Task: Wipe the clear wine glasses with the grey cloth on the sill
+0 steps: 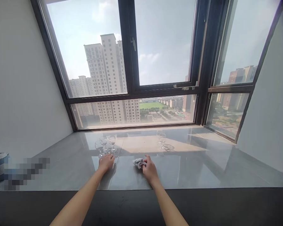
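A tall dark-framed glass window [129, 91] rises behind a broad, glossy grey stone window ledge [202, 166], whose polished surface mirrors the frame and sky. The left hand [106, 163] lies palm down on the ledge, its fingers loosely spread and holding nothing, just beside the foot of a cluster of clear stemmed wine glasses [106, 146] standing upright. Whether it touches them cannot be told. The right hand [149, 171] has its fingers curled and clamped on a small crumpled grey-white cloth [138, 162] lying on the ledge between the hands. A lone clear stemmed glass [162, 139] stands beyond it, near the window.
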Motion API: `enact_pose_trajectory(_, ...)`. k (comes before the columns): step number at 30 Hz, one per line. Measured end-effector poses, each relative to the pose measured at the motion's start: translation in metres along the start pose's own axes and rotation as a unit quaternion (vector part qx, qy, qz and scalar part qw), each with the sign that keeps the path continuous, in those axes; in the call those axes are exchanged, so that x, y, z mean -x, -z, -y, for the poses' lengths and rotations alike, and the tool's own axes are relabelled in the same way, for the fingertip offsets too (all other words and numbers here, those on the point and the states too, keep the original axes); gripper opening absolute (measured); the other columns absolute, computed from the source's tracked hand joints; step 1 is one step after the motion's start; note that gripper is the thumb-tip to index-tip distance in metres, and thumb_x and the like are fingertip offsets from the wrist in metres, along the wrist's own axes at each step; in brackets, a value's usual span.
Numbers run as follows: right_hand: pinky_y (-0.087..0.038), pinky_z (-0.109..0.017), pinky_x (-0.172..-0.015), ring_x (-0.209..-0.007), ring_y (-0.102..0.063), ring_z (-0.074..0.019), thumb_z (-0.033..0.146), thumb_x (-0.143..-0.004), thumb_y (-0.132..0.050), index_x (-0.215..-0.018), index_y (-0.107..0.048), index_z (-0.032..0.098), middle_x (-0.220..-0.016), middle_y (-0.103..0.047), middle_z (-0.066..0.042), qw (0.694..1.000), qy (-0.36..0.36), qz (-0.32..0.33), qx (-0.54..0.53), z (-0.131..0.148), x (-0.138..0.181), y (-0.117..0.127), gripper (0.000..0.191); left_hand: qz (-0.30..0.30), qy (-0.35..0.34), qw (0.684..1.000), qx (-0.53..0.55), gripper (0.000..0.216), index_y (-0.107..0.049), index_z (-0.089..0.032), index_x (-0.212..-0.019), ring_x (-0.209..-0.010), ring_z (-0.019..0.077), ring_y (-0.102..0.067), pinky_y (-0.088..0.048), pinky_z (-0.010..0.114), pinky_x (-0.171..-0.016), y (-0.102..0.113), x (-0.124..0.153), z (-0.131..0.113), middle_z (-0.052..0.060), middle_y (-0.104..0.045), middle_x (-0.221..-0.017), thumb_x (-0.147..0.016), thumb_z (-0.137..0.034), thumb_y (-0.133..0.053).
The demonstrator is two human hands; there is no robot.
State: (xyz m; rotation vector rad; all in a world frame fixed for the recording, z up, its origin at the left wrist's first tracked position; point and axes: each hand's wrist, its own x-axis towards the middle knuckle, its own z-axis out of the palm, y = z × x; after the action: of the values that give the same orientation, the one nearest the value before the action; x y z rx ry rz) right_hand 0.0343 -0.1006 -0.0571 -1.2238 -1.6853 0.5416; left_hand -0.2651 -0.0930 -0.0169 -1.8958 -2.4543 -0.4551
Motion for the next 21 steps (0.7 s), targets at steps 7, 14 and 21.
enact_pose_trajectory(7, -0.047, -0.031, -0.080, -0.091, -0.064, -0.0229, 0.014, -0.076, -0.050, -0.125, -0.049, 0.021, -0.096, -0.067, -0.007, 1.000, -0.001, -0.005, 0.003, 0.002, 0.000, 0.001, 0.050, -0.046, -0.081, 0.996, -0.001, 0.039, -0.065, -0.027, -0.118, -0.127, 0.0290, -0.047, -0.030, 0.054, -0.107, -0.012, 0.073, -0.014, 0.010, -0.059, -0.131, -0.091, -0.033, -0.038)
enact_pose_trajectory(14, -0.048, -0.031, -0.079, -0.092, -0.064, -0.0233, 0.015, -0.077, -0.050, -0.125, -0.050, 0.022, -0.095, -0.067, -0.007, 1.000, 0.003, -0.004, 0.009, 0.003, 0.000, 0.002, 0.049, -0.093, -0.189, 0.977, 0.023, 0.035, -0.064, -0.027, -0.115, -0.117, 0.0249, -0.053, -0.029, 0.047, -0.110, -0.011, 0.122, -0.056, 0.007, -0.063, -0.118, -0.091, -0.036, -0.040)
enact_pose_trajectory(21, -0.049, -0.031, -0.078, -0.091, -0.064, -0.0232, 0.015, -0.076, -0.051, -0.125, -0.050, 0.022, -0.095, -0.068, -0.006, 1.000, -0.002, 0.001, 0.027, 0.000, -0.003, 0.002, 0.049, -0.101, -0.191, 0.976, 0.026, 0.032, -0.062, -0.025, -0.111, -0.108, 0.0256, -0.053, -0.039, 0.040, -0.096, -0.006, 0.127, -0.060, 0.007, -0.062, -0.109, -0.090, -0.036, -0.040)
